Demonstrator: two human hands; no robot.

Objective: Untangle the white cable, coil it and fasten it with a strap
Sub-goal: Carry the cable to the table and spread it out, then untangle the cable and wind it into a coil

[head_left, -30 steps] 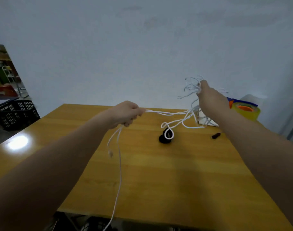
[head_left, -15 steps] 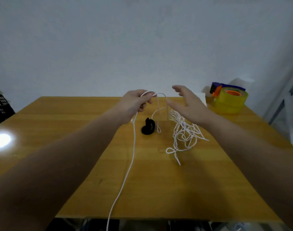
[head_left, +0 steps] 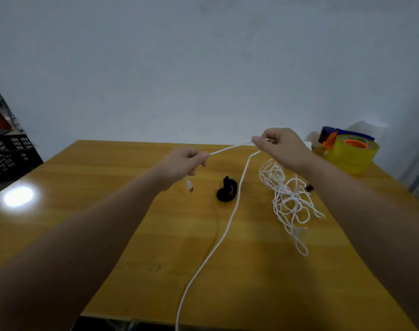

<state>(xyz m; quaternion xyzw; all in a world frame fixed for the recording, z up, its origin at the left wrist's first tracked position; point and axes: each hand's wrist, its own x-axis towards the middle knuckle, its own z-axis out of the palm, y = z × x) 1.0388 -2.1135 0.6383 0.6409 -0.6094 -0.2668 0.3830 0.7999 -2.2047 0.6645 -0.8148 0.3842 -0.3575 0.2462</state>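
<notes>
A white cable [head_left: 230, 217] stretches taut between my two hands above the wooden table [head_left: 108, 177]. My left hand [head_left: 184, 162] pinches it near one end, and the plug [head_left: 190, 185] hangs just below that hand. My right hand [head_left: 281, 145] pinches the cable farther along. From there one strand drops, runs across the table and goes over the near edge. A tangled heap of the cable [head_left: 288, 197] lies on the table under my right forearm. A black strap [head_left: 227, 189], rolled up, sits between my hands.
A yellow tape roll in a blue and orange dispenser [head_left: 349, 151] stands at the table's back right corner. A small dark object [head_left: 309, 187] lies beside the tangle. A black crate [head_left: 10, 156] is off the table at the left. Bright light glares at the table's left.
The tangle has been let down onto the table. My right hand, open half a second ago, now pinches the cable, and a stretch is pulled taut between both hands.
</notes>
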